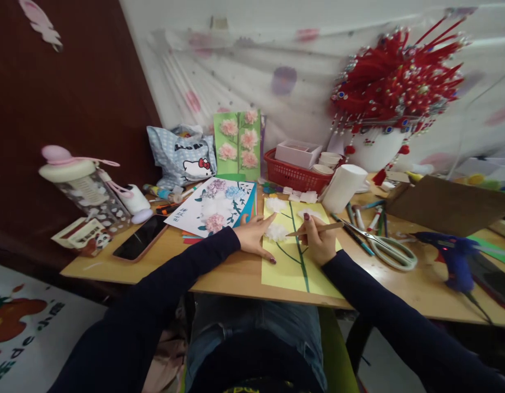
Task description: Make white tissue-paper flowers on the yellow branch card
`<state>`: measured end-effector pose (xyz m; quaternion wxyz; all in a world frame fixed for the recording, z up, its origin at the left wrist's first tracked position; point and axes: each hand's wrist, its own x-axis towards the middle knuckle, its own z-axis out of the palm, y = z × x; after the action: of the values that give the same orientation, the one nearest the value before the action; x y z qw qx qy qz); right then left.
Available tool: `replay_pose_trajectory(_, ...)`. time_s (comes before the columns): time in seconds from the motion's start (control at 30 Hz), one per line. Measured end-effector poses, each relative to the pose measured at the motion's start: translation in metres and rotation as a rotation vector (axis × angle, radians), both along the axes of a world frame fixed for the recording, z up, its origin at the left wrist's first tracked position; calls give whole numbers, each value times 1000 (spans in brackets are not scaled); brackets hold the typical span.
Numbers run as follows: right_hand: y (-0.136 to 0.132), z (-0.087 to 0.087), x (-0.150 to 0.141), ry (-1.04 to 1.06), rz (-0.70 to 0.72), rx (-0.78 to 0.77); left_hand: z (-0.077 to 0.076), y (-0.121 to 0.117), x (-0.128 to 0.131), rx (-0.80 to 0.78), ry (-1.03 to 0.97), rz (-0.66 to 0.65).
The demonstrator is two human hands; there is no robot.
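The yellow paper sheet (295,267) is lying flat on the wooden table (231,273), directly in front of the person, and serves as the reference for all positions below. A green stem (300,251) is running up the middle of the sheet, with side branches.

The left hand (258,236) is resting on the left edge of the sheet, fingers spread and pressing flat; its fingertips are touching a white tissue flower (275,232) sitting just left of the stem. The hand is grasping nothing.

The right hand (318,243) is lying on the sheet just right of the stem, its fingers pinching a thin wooden stick (318,229) that is lying roughly level, its left tip pointing toward the tissue flower.

Two further white tissue flowers are lying at the top of the sheet, one left of the stem (275,204) and one right of it (309,213).

Right of the sheet, scissors (383,246) are lying on the table, and further right a blue glue gun (455,256). Beyond the top right corner a white paper roll (343,188) is leaning, with a red basket (295,174) behind the sheet. Left of the sheet, a flower picture (213,207) is lying beside a phone (140,237)
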<state>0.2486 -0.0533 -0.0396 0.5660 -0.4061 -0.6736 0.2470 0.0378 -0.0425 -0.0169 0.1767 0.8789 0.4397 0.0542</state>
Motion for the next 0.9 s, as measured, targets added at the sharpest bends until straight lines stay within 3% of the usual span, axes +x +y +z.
replay_pose_trajectory(0.1,-2,2,0,30,-13,19,21,17,-28,118,-142,71)
replay_pose_trajectory(0.23,-1,2,1,23,-17,32,56,41,-103,294,-471,303)
replay_pose_trajectory(0.3,0,2,0,17,-18,35,63,44,-141,288,-503,400)
replay_pose_trajectory(0.37,0,4,0,13,-23,41,59,41,-168,199,-466,490)
replay_pose_trajectory(0.47,0,5,-1,16,-26,45,43,35,-184,86,-408,551)
replay_pose_trajectory(0.67,0,4,0,1,-48,39,19,41,-174,20,-387,582)
replay_pose_trajectory(0.9,-1,5,2,-15,-33,55,14,44,-178,-5,-405,604)
